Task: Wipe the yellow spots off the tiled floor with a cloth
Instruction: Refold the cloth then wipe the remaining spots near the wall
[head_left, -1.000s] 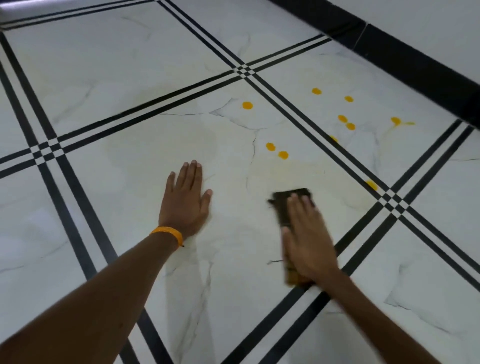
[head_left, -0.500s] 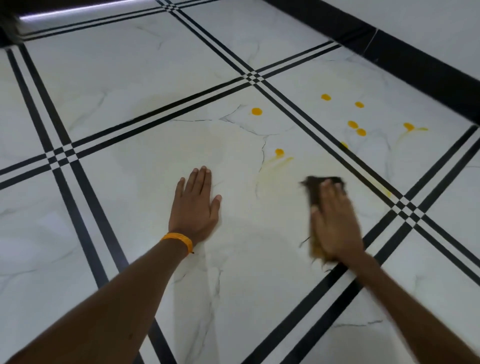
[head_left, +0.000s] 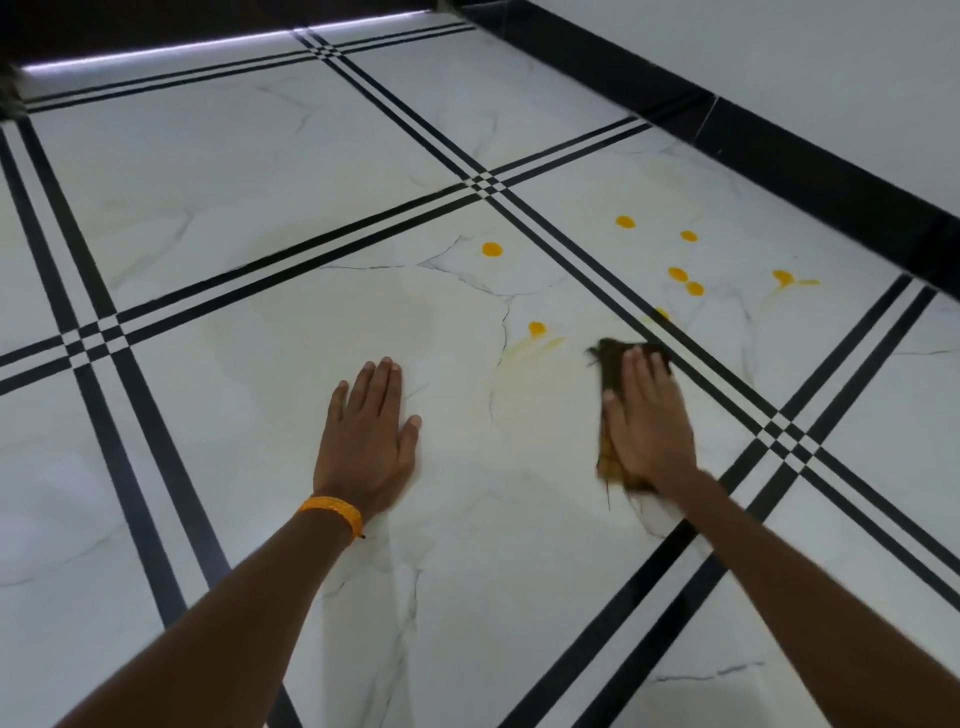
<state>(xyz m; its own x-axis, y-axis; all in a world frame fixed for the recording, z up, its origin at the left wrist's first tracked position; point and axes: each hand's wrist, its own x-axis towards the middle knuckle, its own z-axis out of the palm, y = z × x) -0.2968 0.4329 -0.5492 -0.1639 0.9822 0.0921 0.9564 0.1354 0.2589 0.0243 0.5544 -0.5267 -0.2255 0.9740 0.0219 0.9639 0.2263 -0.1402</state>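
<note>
My right hand (head_left: 649, 415) lies flat with straight fingers on a dark, yellow-stained cloth (head_left: 608, 358), pressing it to the white marble floor (head_left: 260, 364). A yellow spot (head_left: 536, 328) with a smear (head_left: 535, 344) under it sits just left of the cloth. Another spot (head_left: 491, 249) lies farther off. Several more spots (head_left: 678, 273) dot the tile beyond the black stripes, one (head_left: 782, 277) with a streak. My left hand (head_left: 371, 436) rests flat on the floor, fingers straight, an orange band (head_left: 332, 509) on its wrist.
Black triple stripes (head_left: 587, 265) cross the floor in a grid. A black skirting (head_left: 779, 156) runs along the white wall at the right. A lit strip (head_left: 208, 47) marks the far edge of the floor.
My right hand slid the cloth to the right and away from me. One of the two near spots became a smear. The left hand stayed planted.
</note>
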